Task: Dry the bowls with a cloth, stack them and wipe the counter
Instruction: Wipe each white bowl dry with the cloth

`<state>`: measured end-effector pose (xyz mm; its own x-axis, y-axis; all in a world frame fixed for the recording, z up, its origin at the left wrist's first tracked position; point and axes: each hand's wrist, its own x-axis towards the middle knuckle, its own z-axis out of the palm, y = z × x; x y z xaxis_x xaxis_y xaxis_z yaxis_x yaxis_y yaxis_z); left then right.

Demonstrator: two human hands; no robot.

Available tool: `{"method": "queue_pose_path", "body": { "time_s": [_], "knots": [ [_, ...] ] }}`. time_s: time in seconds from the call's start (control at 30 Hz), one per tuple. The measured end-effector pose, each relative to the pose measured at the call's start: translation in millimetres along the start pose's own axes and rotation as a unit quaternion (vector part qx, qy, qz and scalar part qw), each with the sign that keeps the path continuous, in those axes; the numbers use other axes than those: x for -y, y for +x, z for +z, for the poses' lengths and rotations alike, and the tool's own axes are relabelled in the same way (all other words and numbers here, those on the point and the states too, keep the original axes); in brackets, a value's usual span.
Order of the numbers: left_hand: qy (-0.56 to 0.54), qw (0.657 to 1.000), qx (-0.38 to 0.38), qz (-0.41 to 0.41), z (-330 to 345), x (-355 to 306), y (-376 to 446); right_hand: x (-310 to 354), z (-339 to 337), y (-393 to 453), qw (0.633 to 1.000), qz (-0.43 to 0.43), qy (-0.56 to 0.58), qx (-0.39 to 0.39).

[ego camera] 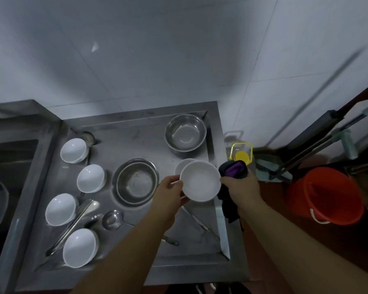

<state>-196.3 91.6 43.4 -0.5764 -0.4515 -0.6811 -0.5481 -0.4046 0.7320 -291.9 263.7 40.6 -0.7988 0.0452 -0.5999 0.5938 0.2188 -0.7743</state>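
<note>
Head view: white bowl (200, 181) held up near worktop's (136, 268) right edge, left hand (170, 193) pinching its rim, right hand (240, 187) gripping dark cloth (232, 172) against the other side. Second white bowl (184, 165) just behind. Four upturned bowls (73, 150) along left edge. Steel basins, one at centre (135, 181), one at back right corner (185, 132), contents unclear. Orange bucket (323, 195) on floor, right.

No text, label or number can be read anywhere; the yellow-capped bottle (241, 156) is perhaps labelled, but too blurred.
</note>
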Motion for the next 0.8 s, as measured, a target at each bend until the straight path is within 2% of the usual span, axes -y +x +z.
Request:
{"method": "queue_pose_path", "body": {
  "time_s": [0.3, 0.4, 0.63, 0.8],
  "knots": [
    [0.08, 0.996, -0.043, -0.006, -15.1, 5.7, 83.0, -16.2, 55.8, 53.0, 1.0, 0.005, -0.012, -0.025],
    [0.107, 0.993, -0.046, -0.009, -15.7, 8.1, 101.3, -24.3, 66.1, 64.8, 0.998, 0.012, -0.046, -0.05],
    [0.159, 0.986, -0.045, -0.004, -18.6, 16.6, 122.6, -39.4, 76.9, 76.8, 0.994, 0.01, -0.093, -0.062],
    [0.202, 0.978, -0.048, 0.029, -20.5, 16.5, 124.7, -43.1, 84.4, 80.7, 0.99, 0.001, -0.124, -0.068]
  ]
}}
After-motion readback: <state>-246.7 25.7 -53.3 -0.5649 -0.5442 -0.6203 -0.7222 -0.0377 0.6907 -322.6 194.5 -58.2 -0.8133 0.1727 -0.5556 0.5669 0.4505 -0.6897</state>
